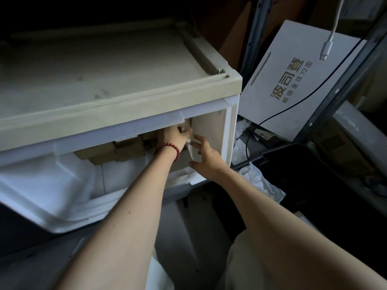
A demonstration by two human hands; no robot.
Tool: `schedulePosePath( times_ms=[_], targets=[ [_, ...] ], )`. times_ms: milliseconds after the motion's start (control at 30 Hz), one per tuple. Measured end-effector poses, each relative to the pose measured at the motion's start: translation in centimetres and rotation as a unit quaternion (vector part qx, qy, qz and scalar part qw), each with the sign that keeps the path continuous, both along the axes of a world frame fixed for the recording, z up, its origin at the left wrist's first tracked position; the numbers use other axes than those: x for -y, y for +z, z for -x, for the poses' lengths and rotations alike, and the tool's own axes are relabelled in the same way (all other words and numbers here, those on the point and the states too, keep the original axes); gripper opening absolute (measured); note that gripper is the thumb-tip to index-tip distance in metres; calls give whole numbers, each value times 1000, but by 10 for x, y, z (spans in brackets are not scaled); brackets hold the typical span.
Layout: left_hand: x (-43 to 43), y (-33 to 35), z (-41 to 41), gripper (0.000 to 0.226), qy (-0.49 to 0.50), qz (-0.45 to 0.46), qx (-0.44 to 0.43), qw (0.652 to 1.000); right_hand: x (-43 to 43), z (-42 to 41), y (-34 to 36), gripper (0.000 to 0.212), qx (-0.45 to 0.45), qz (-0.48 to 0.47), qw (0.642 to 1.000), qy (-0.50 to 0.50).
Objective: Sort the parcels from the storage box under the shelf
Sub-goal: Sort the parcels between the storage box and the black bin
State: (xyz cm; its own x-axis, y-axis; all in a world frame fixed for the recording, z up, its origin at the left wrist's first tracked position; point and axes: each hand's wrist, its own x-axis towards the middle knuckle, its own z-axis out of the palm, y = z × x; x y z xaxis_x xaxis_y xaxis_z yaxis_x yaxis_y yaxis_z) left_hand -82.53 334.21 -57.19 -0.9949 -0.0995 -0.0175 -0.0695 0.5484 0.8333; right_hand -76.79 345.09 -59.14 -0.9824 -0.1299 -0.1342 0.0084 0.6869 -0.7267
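Both hands reach into the storage box [125, 114] at center frame. Your left hand [178, 133] curls its grip on the white parcel [209, 126]. Your right hand [204, 154] presses spread, straight fingers against it, likely steadying it clear of the brown parcels [127, 148].

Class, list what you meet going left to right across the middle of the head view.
Brown parcels → left hand → right hand → white lettered box
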Motion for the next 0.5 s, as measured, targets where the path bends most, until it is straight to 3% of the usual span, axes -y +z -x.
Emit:
schedulePosePath(
  times_ms=[133, 333, 500],
  targets=[
    [25, 1, -1, 31, 97, -9, 40, 994, 5, -2, 1, 78, 34, -14, 999, -18],
    [60, 20, -30, 23, 77, 41, 76, 993, 20, -13, 13, 81, 63, 20, 997, -49],
    [87, 36, -59, 18, 106, -2, 65, 992, 37, -32, 23, 95, 81, -16, 997, -11]
  ],
)
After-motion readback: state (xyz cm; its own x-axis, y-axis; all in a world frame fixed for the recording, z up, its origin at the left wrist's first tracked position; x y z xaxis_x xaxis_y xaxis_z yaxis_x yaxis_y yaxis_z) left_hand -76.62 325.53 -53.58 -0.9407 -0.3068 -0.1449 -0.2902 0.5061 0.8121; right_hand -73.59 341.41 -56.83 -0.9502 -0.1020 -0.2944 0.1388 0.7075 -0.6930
